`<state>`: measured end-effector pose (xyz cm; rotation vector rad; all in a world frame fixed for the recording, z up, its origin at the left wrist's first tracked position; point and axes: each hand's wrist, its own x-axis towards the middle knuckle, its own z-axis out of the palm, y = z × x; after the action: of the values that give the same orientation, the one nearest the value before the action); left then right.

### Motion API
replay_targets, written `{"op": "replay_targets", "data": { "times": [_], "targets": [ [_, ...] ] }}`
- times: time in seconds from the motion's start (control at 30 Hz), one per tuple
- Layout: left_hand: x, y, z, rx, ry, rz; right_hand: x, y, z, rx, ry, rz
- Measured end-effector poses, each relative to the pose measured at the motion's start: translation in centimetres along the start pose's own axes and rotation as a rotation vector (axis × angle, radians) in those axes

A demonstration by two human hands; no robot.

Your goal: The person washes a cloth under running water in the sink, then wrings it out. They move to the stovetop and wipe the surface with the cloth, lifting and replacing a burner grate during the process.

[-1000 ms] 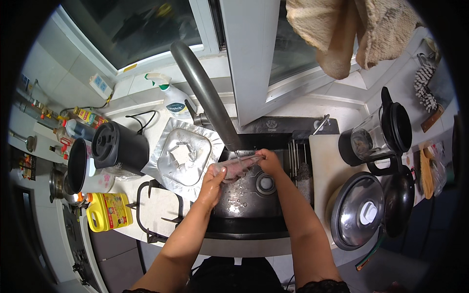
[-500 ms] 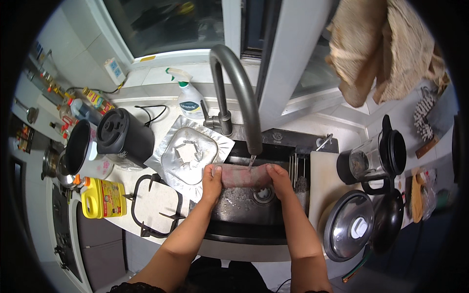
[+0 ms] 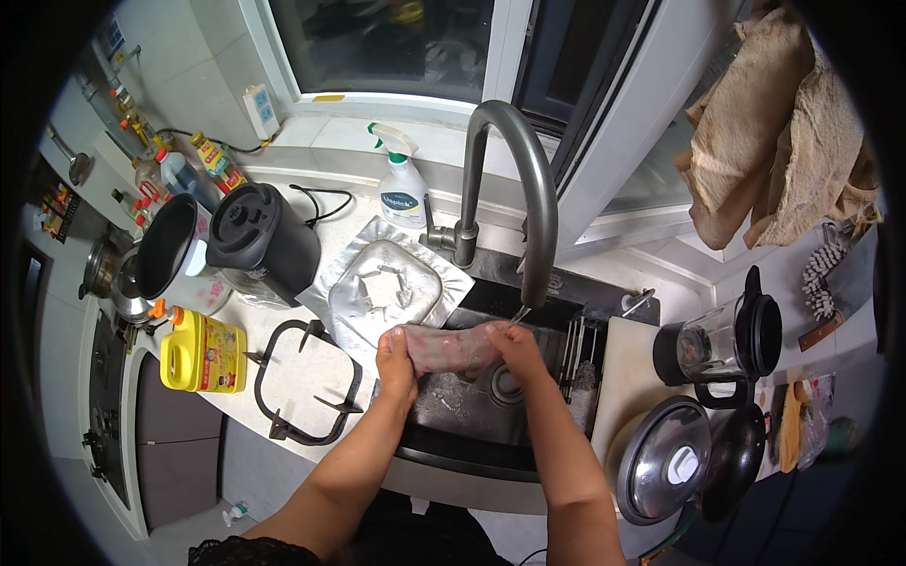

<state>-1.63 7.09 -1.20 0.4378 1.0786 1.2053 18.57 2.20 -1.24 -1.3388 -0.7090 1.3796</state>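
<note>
Both my hands hold a pale pink, reddish-streaked strip (image 3: 445, 350) stretched over the sink; I cannot tell whether it is cloth or meat. My left hand (image 3: 397, 364) grips its left end, thumb on top. The right end is in my right hand (image 3: 515, 349), under the dark curved tap (image 3: 520, 160). A thin stream of water runs from the spout beside my right fingers. Below the strip lies the dark sink (image 3: 472, 429), its wet bottom and round drain (image 3: 506, 383) showing.
A foil stove liner (image 3: 377, 283) and a black pan support (image 3: 307, 382) lie left of the sink. A spray bottle (image 3: 403, 189) and yellow jug (image 3: 201, 354) stand beyond. On the right are a cutting board (image 3: 623, 358), blender jug (image 3: 717, 344) and steel lid (image 3: 661, 457).
The view has shifted. The strip, stretched level before, now slants up to the right and looks more bunched, with my right hand closer to the spout. Both hands keep their hold.
</note>
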Motion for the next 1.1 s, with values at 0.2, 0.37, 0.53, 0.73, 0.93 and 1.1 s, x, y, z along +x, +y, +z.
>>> {"op": "replay_targets", "data": {
  "times": [0.2,0.37,0.53,0.73,0.93,1.1],
  "targets": [
    [0.5,-2.4,2.4,0.086,-0.321,-0.223,-1.7,-1.9,-4.3,0.13,0.142,-0.051],
    [1.6,-5.5,5.4,0.208,-0.486,-0.414,-4.3,-0.7,-9.7,0.15,0.308,-0.061],
    [2.2,-7.4,7.2,0.194,-0.563,-0.52,-5.8,0.3,-11.6,0.233,0.354,-0.085],
    [0.7,-4.4,7.5,0.18,-0.414,-0.547,-5.1,1.4,-10.3,0.247,0.341,-0.051],
    [-0.5,-1.2,2.5,0.135,-0.254,-0.446,-1.7,1.3,-6.2,0.169,0.233,-0.056],
    [-2.2,1.6,0.4,0.034,-0.137,-0.35,1.6,0.6,-2.3,0.052,0.137,-0.025]
  ]
}}
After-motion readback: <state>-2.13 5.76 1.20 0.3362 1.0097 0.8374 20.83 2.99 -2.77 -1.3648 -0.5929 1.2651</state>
